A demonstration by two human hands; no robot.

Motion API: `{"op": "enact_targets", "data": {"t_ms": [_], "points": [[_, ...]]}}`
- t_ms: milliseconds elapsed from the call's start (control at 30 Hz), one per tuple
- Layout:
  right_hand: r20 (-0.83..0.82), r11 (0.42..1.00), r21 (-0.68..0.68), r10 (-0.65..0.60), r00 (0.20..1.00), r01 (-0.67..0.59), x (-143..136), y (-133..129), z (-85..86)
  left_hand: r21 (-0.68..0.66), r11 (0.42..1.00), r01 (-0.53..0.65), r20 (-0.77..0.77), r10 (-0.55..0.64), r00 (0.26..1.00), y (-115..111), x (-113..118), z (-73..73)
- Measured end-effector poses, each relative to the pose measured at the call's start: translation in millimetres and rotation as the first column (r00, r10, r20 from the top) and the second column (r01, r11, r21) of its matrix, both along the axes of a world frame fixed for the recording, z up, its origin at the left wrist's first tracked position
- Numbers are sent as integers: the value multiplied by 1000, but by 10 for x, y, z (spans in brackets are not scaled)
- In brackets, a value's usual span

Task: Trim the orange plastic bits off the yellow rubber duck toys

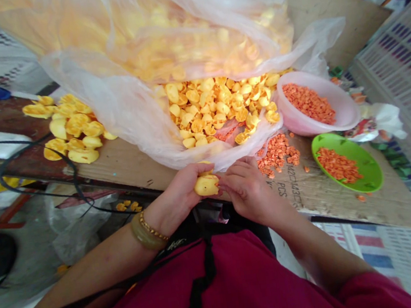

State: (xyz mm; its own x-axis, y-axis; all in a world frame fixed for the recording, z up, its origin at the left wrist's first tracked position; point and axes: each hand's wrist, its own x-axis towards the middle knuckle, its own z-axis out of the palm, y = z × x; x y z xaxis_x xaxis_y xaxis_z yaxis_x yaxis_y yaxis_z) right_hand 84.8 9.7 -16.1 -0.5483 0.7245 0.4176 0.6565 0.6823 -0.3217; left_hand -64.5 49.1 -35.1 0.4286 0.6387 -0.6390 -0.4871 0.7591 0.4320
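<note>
My left hand (185, 187) is wrapped round a yellow piece (206, 185) in front of my body. Close on its right, my right hand (246, 186) has its fingers pinched together at the edge of that piece; whatever sits between the fingertips is too small to make out. Beyond both hands, many yellow cup-shaped pieces (217, 104) spill from the mouth of a large clear plastic bag (127, 119). Small orange pieces (280, 153) lie loose on the cardboard (311, 200) to the right of the bag's mouth.
A pink bowl (347, 111) and a green bowl (376, 173) at the right hold orange pieces. More yellow pieces (77, 125) form a pile at the left, near a black cable (2, 175). A white plastic crate (399, 65) stands at the far right.
</note>
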Motion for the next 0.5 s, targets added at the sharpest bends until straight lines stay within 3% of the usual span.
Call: {"op": "enact_targets", "data": {"t_ms": [233, 500], "points": [[-274, 997, -80, -26, 961, 4, 31, 33, -160, -10, 1000, 9, -49, -10, 999, 17, -42, 6], [-188, 998, -68, -30, 982, 17, 29, 2, -116, -81, 997, 17, -22, -19, 1000, 36, -53, -57]]}}
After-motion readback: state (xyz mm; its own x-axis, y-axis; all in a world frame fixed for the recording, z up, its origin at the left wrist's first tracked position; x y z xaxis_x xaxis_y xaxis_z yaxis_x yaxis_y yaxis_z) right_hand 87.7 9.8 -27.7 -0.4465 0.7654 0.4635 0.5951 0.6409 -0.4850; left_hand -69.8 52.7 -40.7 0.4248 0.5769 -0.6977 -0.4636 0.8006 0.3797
